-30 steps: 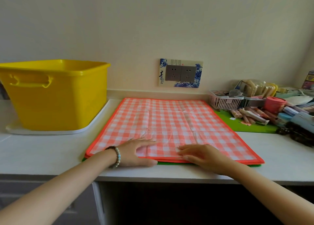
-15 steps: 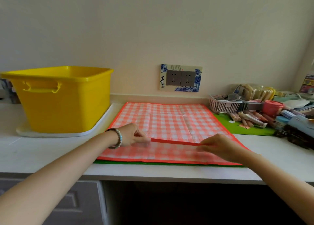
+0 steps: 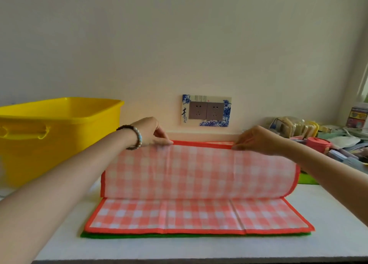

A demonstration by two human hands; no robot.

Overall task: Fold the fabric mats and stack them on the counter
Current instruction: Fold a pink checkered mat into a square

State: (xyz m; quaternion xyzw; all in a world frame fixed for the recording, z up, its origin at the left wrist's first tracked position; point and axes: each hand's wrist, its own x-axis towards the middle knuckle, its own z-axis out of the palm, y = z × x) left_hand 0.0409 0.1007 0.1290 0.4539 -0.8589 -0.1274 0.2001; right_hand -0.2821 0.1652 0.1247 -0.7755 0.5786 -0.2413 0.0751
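Closest to the camera is a bare strip of white table [image 3: 139, 249], smooth and flat, running right up to the front edge. Plenty of free surface there and off to the left front.

Sitting on it is a green mat [image 3: 119, 235], only a thin felt-looking sliver poking out along the front. On top of that is the checked mat [image 3: 199, 184], orange-and-white gingham with a solid orange border, thin and kinda floppy with visible crease lines. Its near part lies flat, and the rest curves up and over toward the wall, so you're looking at the paler underside.

Both hands are up at that raised edge. The left hand [image 3: 150, 133], with a beaded bracelet [image 3: 137, 137] on the wrist, has thumb and fingers pinched on the orange border toward the left end. The right hand [image 3: 256, 139] is pinching the same border further right. The edge between them is pulled pretty straight, and the mat's right side bulges out in a soft roll.

Left of the mat is a big glossy yellow plastic tub [image 3: 59, 140], close beside it, so not much room that way. On the right a pink lidded container [image 3: 318, 144] and a jumble of packets [image 3: 294, 127] crowd that end of the table.

Behind everything is a plain wall with a double outlet [image 3: 206, 110] framed in blue-and-white pattern.
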